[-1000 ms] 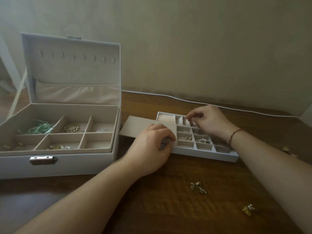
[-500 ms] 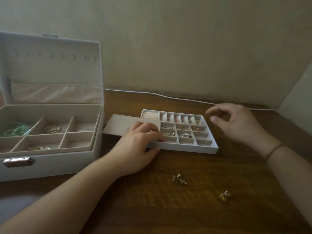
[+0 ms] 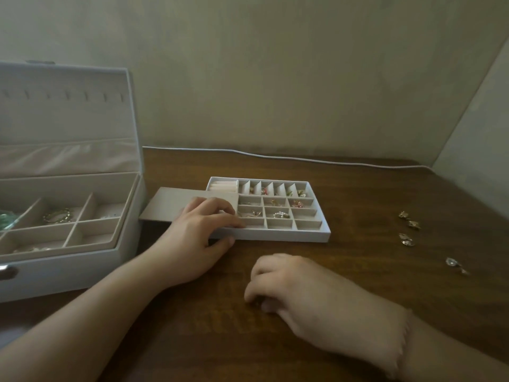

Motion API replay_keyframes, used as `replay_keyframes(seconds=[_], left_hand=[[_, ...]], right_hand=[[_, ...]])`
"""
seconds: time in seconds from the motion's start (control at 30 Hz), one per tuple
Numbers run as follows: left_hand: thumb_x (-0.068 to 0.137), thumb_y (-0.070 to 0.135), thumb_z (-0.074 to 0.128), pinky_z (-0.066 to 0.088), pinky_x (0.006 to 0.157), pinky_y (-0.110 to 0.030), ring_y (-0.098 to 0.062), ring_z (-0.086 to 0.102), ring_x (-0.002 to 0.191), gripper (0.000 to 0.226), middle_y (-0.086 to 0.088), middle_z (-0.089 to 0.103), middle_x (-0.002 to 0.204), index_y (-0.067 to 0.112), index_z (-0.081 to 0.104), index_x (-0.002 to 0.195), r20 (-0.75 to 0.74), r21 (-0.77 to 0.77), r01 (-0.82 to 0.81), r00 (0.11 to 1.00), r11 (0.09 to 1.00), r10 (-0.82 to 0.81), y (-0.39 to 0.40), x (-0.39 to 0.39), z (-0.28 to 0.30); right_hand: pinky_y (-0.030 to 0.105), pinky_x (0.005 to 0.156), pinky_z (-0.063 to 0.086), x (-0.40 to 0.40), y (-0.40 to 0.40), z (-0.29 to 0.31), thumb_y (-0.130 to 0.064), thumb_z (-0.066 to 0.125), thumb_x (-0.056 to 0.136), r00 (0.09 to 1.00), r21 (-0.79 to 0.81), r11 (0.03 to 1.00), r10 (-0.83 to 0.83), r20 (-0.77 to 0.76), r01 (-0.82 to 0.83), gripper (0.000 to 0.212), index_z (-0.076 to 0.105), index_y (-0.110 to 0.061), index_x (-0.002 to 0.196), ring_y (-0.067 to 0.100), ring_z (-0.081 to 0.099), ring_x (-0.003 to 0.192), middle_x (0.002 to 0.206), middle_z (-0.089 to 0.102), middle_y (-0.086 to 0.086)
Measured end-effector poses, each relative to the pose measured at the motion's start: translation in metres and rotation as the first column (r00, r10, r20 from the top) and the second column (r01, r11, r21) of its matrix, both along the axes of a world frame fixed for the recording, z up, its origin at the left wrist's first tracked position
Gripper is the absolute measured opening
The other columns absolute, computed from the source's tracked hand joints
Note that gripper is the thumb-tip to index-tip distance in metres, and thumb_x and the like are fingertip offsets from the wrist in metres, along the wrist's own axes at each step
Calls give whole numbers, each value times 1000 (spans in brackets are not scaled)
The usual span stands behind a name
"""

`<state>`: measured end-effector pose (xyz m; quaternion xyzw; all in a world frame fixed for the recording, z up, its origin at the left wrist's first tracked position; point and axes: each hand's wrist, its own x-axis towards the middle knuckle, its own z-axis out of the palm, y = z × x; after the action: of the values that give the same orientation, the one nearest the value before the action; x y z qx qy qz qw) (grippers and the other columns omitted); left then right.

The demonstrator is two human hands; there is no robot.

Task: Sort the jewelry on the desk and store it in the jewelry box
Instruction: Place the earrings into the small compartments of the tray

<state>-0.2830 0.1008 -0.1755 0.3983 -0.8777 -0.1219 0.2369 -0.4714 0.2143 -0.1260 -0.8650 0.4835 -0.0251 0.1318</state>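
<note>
Two hands are at work on the dark, wood-grained tabletop. The left hand rests on the near-left corner of the divided tray, fingers curled over its rim and thumb against the front wall, steadying it. The right hand lies knuckles-up near the front edge, its fingertips curled down onto a small piece on the wood; the piece is hidden beneath them, so I cannot tell whether the grip has closed on it or merely touches it. The step in hand looks like picking up one more loose item for the tray. Next comes a fine pinch, a lift clear of the wood, and a drop into one of the bare cells along the tray's near row. The tray is pale and stiff-walled with a soft-looking lining, and several cells hold small gold-toned earrings. Four more metallic pieces lie well apart to the right. The open jewelry box, matte and pale, stands at the left with a gold bracelet in one compartment.
</note>
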Motion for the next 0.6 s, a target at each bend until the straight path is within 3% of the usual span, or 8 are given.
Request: replay_keyframes(seconds=[0.13,0.27,0.37,0.47,0.6], left_hand=[[92,31,63,42,105,-43,-4,32,123,32,26,42,123,47,61,119,-8,3,7,1000,1000,-7,0,0,0],[91,32,63,42,105,-43,-3,32,122,30,27,42,122,49,61,117,-18,-3,15,1000,1000,-15,-1,0,-1],[92,33,62,41,106,-41,-3,32,121,29,28,41,121,48,61,117,-35,-5,22,999,1000,-22,0,0,-2],[93,33,61,40,106,-38,-1,31,121,29,28,40,122,47,61,119,-24,-2,26,999,1000,-26,-1,0,-1],[92,34,62,41,105,-37,-1,31,120,29,29,40,120,46,62,118,-27,-14,28,999,1000,-28,-1,0,-2]], right_hand=[[30,95,45,0,2,-2,-9,51,97,996,-30,996,81,-28,-82,31,62,-26,119,9,43,112,123,52,-10],[25,96,45,-10,-5,-5,-13,55,95,997,-82,994,73,38,-70,25,66,-26,113,3,48,109,117,57,-12],[13,87,46,-37,-23,-4,-12,67,88,958,-175,980,-41,282,93,20,73,-28,99,-2,58,95,99,65,-17],[7,78,48,-67,-47,-3,-12,70,85,826,-230,893,-226,516,387,21,72,-31,95,-6,61,92,94,67,-19],[9,73,48,-83,-76,-12,-13,70,86,751,-214,805,-370,547,553,18,72,-28,97,-5,60,89,95,67,-18]])
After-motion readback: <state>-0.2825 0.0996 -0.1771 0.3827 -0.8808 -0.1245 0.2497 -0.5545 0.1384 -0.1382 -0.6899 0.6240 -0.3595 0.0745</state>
